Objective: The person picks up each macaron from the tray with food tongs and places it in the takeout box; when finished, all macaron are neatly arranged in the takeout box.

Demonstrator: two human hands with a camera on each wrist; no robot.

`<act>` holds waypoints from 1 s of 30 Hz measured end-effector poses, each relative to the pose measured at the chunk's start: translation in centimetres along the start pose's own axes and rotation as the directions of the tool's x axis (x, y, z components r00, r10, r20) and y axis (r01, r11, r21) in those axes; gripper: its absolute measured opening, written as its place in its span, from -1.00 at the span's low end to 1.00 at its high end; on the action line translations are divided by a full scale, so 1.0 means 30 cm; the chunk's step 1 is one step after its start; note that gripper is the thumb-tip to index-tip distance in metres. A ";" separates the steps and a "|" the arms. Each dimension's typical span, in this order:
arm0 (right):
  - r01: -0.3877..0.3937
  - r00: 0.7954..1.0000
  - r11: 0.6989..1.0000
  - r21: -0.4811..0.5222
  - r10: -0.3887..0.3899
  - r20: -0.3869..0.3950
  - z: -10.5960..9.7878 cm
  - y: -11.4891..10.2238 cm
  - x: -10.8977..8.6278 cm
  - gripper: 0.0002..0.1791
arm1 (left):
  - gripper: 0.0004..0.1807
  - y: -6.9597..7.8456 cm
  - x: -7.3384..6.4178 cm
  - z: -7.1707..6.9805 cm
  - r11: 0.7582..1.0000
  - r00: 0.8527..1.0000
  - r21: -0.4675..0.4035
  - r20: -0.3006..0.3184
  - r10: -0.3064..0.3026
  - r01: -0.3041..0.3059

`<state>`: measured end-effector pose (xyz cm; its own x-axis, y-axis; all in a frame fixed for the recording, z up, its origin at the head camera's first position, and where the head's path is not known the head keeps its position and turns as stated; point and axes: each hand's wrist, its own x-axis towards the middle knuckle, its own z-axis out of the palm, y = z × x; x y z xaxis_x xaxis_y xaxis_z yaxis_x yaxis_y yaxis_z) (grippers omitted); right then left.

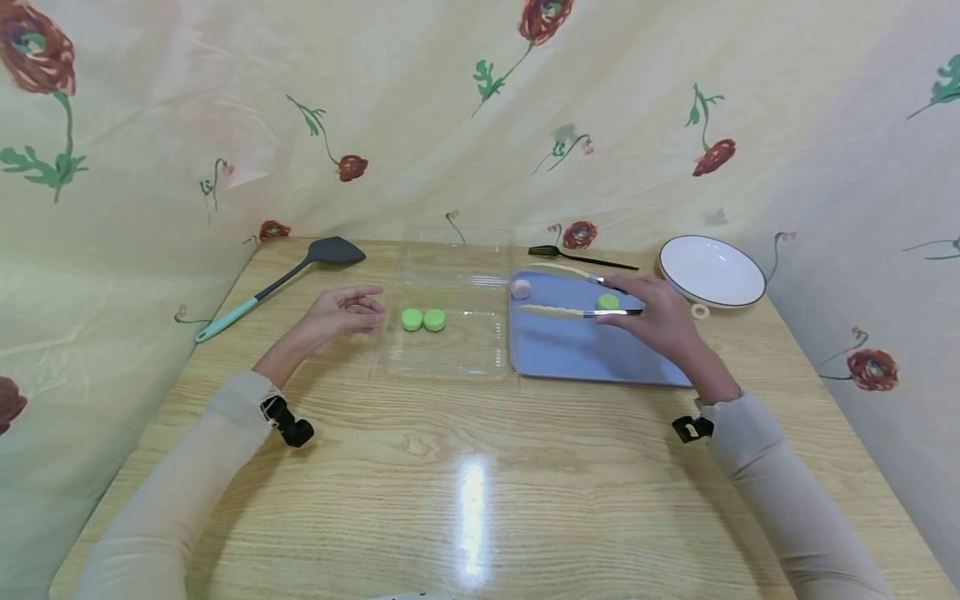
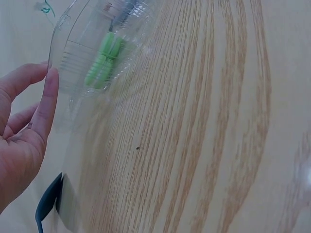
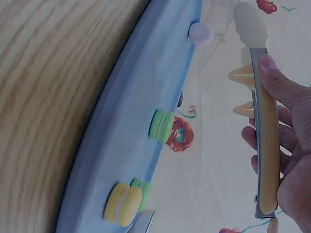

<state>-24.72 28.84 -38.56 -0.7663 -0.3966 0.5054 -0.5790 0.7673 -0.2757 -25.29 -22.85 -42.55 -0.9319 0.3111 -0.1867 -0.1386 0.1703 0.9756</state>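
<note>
My right hand point(image 1: 652, 312) grips a pair of tongs point(image 3: 267, 141) with cream tips, their arms spread apart above a blue tray point(image 1: 558, 350). Nothing lies between the tips. On the tray are a pink macaron point(image 1: 521, 289) and a green macaron point(image 1: 607, 302); the right wrist view also shows a yellow macaron point(image 3: 123, 204) with another green one partly behind it. My left hand point(image 1: 341, 312) is at the left side of a clear plastic container point(image 1: 450, 358), its fingers loosely bent by the rim. Two green macarons point(image 1: 423, 320) sit side by side inside the container.
A spatula point(image 1: 281, 283) with a mint handle lies at the left. Behind the tray is a black fork point(image 1: 581, 257). A white bowl point(image 1: 712, 271) stands at the back right, with a small pale ring point(image 1: 700, 311) beside it. Flowered cloth point(image 1: 420, 108) surrounds the table.
</note>
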 end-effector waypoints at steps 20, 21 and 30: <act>-0.035 0.997 0.999 -0.027 0.036 0.064 0.044 0.052 0.019 -0.35 | -0.26 -0.002 -0.002 0.004 0.999 1.000 -0.027 -0.005 0.023 -0.023; -0.036 0.997 0.999 -0.030 0.038 0.071 0.046 0.051 0.021 -0.35 | -0.26 -0.002 -0.002 0.005 0.999 1.000 -0.029 -0.002 0.026 -0.026; -0.107 0.982 0.994 -0.032 0.111 0.153 0.063 0.046 0.052 -0.35 | -0.27 0.002 -0.008 0.006 0.999 1.000 -0.026 -0.005 0.021 -0.021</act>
<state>-27.25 28.32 -39.69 -0.8595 -0.3815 0.3403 -0.4841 0.8213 -0.3018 -25.01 -22.76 -42.47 -0.9363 0.3099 -0.1654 -0.1273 0.1395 0.9820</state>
